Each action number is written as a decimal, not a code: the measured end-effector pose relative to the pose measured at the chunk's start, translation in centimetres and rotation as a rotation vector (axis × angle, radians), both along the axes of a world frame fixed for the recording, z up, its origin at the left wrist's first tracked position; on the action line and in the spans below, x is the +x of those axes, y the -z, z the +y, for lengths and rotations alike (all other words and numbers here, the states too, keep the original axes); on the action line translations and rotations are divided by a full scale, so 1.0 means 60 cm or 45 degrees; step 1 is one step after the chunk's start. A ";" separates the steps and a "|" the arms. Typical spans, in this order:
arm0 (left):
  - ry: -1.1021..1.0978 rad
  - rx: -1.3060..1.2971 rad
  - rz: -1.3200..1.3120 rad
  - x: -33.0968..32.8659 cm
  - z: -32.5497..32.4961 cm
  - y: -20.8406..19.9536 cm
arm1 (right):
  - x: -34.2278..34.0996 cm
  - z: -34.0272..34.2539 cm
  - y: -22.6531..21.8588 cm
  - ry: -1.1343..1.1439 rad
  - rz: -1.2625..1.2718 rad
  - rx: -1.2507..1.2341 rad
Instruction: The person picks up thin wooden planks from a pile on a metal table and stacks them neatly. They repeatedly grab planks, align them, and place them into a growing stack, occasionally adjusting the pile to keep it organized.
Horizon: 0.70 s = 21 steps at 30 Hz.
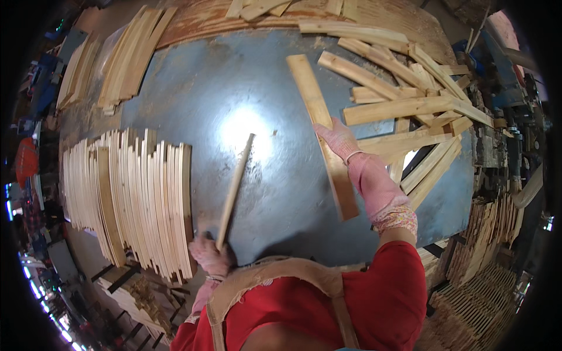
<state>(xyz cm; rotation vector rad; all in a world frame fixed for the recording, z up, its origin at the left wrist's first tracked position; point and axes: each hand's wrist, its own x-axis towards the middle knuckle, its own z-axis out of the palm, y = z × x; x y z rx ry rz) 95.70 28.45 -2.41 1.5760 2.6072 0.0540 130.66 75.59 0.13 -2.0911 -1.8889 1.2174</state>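
Note:
My right hand (338, 140), with a pink sleeve guard below it, grips a flat wooden board (328, 158) around its middle. The board slants over the table, its far end pointing away and to the left. Low on the left, my left hand (209, 255) is closed at the near end of a narrow wooden strip (236, 190); its fingers are partly blurred. That strip leans away, its far tip near the bright glare on the tabletop. Just left of this hand stands a tight row of wooden strips (167, 205) with uneven ends.
A loose, crossed heap of wooden boards (404, 108) covers the right side of the blue-grey table (275, 222). More strips (132, 58) lie in stacks at the far left. Pieces rest on a plywood sheet (205, 26) at the far edge. Stacked timber (474, 292) stands off the table at lower right.

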 end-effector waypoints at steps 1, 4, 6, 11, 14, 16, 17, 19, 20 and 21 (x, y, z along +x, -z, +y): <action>0.004 0.240 0.147 -0.050 -0.046 0.040 | -0.002 -0.034 0.035 0.103 0.067 -0.071; -0.556 0.043 0.245 -0.125 -0.100 0.043 | -0.025 -0.156 0.105 0.315 0.811 -0.256; -0.640 -0.313 0.187 -0.122 -0.088 0.023 | -0.046 -0.259 0.062 0.332 1.031 -0.367; -0.558 -0.267 0.208 -0.122 -0.072 0.018 | 0.008 -0.524 -0.014 0.450 1.128 -0.914; -0.574 -0.155 0.138 -0.111 -0.046 0.011 | 0.026 -0.555 -0.030 0.576 1.317 -0.847; -0.594 -0.165 0.141 -0.104 -0.037 -0.010 | 0.040 -0.519 -0.015 0.536 1.370 -0.683; -0.593 -0.160 0.125 -0.106 -0.040 -0.012 | 0.039 -0.479 -0.018 0.447 1.231 -0.552; -0.590 -0.088 0.152 -0.116 -0.054 0.016 | 0.016 -0.349 -0.026 0.280 0.953 -0.312; -0.601 -0.108 0.170 -0.116 -0.056 0.012 | -0.001 -0.256 -0.060 -0.071 0.697 0.124; -0.637 -0.135 0.163 -0.112 -0.050 0.015 | -0.035 -0.166 -0.091 0.305 1.157 0.038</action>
